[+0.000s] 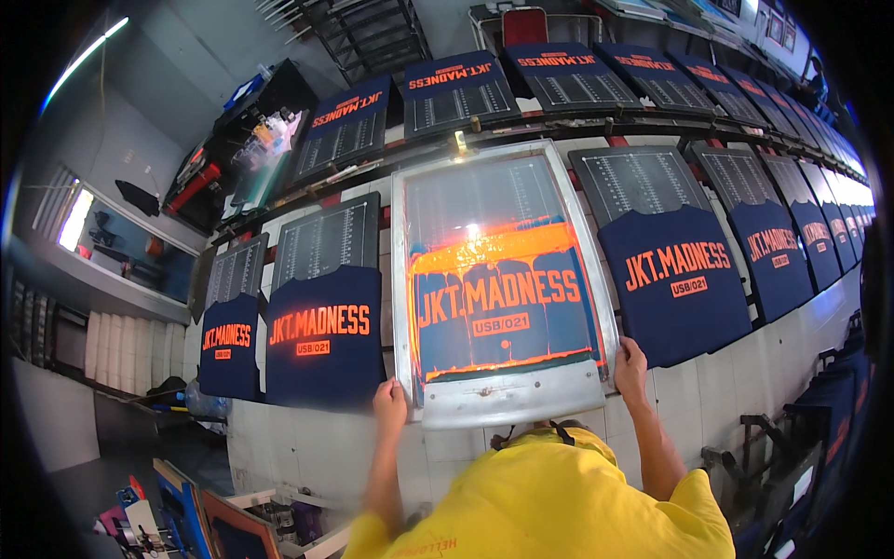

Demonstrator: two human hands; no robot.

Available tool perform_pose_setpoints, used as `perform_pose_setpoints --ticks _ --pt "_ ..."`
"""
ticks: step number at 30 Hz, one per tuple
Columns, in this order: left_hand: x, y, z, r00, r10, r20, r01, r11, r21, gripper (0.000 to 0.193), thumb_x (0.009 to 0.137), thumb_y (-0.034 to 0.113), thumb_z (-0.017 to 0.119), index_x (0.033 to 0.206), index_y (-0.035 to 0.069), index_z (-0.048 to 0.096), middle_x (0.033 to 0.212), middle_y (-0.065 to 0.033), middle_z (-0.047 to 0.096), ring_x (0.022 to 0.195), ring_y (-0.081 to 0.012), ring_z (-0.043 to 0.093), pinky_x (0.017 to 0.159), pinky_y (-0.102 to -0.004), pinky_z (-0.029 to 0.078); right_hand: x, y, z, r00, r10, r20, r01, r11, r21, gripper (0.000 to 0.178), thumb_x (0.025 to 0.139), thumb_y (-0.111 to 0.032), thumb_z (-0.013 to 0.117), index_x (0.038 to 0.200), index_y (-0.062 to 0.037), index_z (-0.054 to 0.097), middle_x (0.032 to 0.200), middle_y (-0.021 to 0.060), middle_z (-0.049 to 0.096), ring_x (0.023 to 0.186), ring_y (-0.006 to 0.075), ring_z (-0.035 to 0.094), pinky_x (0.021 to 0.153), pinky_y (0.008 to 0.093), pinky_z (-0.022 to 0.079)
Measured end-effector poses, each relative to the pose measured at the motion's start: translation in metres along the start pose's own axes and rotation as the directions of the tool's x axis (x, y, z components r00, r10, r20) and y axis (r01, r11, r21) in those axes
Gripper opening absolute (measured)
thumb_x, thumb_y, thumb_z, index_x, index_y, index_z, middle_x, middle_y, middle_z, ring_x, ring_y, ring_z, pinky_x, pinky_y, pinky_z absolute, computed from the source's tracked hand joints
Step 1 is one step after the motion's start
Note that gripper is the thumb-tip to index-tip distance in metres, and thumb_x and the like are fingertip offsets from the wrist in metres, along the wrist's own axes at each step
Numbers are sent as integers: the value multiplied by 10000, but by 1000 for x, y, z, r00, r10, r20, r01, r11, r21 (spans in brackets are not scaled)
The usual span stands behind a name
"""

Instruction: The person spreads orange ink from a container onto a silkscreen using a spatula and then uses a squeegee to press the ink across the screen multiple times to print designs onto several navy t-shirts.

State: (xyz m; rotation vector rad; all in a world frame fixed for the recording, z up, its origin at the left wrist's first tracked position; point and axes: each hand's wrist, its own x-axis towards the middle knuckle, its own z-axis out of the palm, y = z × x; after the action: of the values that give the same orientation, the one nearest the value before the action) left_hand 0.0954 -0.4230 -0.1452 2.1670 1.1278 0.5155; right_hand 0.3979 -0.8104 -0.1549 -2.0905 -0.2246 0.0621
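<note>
A screen-printing frame (570, 200) with silver metal sides lies over a printing board right in front of me. Bright orange ink (494, 250) is pooled in a band across the far part of its mesh, and orange lettering shows through below. A wide, curved metal bar (514, 396) crosses the near end of the frame. My left hand (391, 402) is closed around the frame's near left corner. At its near right corner, my right hand (630, 368) grips the side edge. The undersides of the fingers are partly hidden.
Navy T-shirts with orange print lie on black boards on both sides, two at left (323, 326) and several at right (675, 279). Another row of shirts (554, 61) runs behind a rail. Bottles (270, 140) stand at back left; framed panels (182, 508) lean at lower left.
</note>
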Motion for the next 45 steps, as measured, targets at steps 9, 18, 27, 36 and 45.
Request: perform_pose_setpoints --ticks 9,18,27,36,45 --pt "17 -12 3 950 -309 51 313 940 -138 284 934 194 641 1066 -51 701 919 -84 714 832 -153 645 771 -298 493 7 -4 13 984 168 -58 -160 980 121 158 930 -33 551 1003 50 664 802 75 652 747 128 593 706 285 484" --pt "38 -23 -14 833 -434 344 541 769 -340 258 945 233 660 1041 -4 692 881 -31 699 727 -114 650 661 -272 524 11 -7 15 985 172 -32 -166 977 137 162 957 -57 534 1045 30 639 807 112 658 745 161 621 705 319 494" --pt "49 -38 -24 808 -406 427 544 792 -276 228 935 240 667 994 20 682 871 -27 688 761 -124 646 683 -298 529 12 -15 13 985 165 -46 -159 982 102 173 951 -65 533 1049 31 639 856 141 683 774 200 646 739 341 499" --pt "47 -31 -29 759 -434 485 629 680 -376 219 931 230 668 1001 23 683 884 -43 694 775 -139 651 691 -312 530 13 -5 14 981 183 -58 -179 981 77 178 921 -84 556 1022 24 655 870 163 701 790 269 678 731 383 509" --pt "33 -17 -3 846 -472 248 513 592 -622 232 951 190 610 992 -25 686 879 -75 698 746 -153 650 687 -298 523 17 -13 12 962 273 29 -271 961 -53 349 952 -260 459 884 34 634 821 266 633 826 435 632 740 479 474"
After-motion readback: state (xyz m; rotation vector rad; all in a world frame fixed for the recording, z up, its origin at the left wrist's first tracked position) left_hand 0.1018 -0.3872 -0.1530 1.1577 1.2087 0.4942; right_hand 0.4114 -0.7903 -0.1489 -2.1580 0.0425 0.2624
